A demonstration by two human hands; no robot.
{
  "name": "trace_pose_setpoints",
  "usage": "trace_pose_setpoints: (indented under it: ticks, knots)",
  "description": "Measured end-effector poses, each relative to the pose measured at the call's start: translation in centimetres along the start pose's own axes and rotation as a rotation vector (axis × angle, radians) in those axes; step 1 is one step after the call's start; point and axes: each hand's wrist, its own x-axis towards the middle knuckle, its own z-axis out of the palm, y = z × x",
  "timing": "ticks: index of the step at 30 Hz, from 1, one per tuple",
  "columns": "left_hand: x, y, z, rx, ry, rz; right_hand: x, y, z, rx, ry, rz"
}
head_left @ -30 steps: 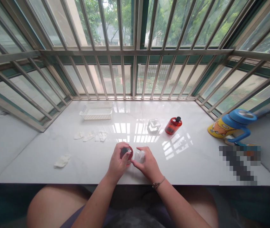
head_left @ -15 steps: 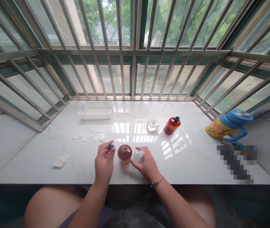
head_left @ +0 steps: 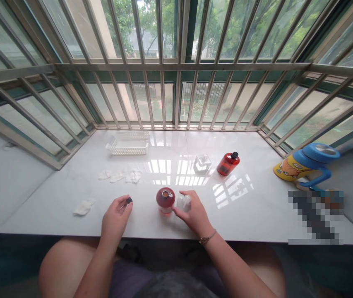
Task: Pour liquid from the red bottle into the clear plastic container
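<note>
Pinching a black cap (head_left: pixel 129 200) in the left grip (head_left: pixel 115 215).

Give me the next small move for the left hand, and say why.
Probably release the black cap onto the white tabletop: the left hand holds it, to the left of the uncapped red bottle, and the right hand is around a clear container, so freeing the left hand seems sensible.

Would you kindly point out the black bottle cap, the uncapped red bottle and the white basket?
Black bottle cap (head_left: pixel 129 200): head view, its visible middle.
Uncapped red bottle (head_left: pixel 165 202): head view, on its rounded shoulder.
White basket (head_left: pixel 128 152): head view, on its perforated near wall.
</note>
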Motion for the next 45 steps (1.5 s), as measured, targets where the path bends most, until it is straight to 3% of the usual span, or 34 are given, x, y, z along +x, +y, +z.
trace_pose_setpoints:
  ticks: [7,12,15,20,25,29,33,42,45]
  knots:
    - [0.2,-1.2,-0.6,0.353,-0.008,0.293,0.0,0.0,0.0,-0.002,-0.011,0.005]
    - [0.5,-2.5,-0.6,0.418,-0.028,0.396,0.0,-0.1,-0.1,-0.002,-0.018,0.013]
    - [0.4,-2.6,-0.6,0.43,0.019,0.468,0.0,-0.2,-0.2,-0.004,-0.025,0.019]
    - [-1.4,0.0,0.5,0.416,0.11,0.643,-0.2,-0.4,-0.5,-0.004,-0.035,0.034]
    - [-3.6,4.6,3.7,0.328,-0.023,0.814,-0.8,-0.6,-0.9,0.008,-0.057,0.049]
    - [-4.0,7.5,6.7,0.28,-0.172,0.809,-1.4,-1.0,-1.5,0.035,-0.1,0.043]
    - [-3.6,8.4,8.4,0.237,-0.235,0.763,-1.9,-1.4,-2.1,0.056,-0.176,0.076]
    - [-1.4,7.6,7.1,0.301,-0.114,0.755,-2.3,-1.5,-2.5,0.086,-0.201,0.095]
    - [-1.4,7.9,6.2,0.352,0.016,0.816,-2.3,-1.6,-2.6,0.098,-0.209,0.103]
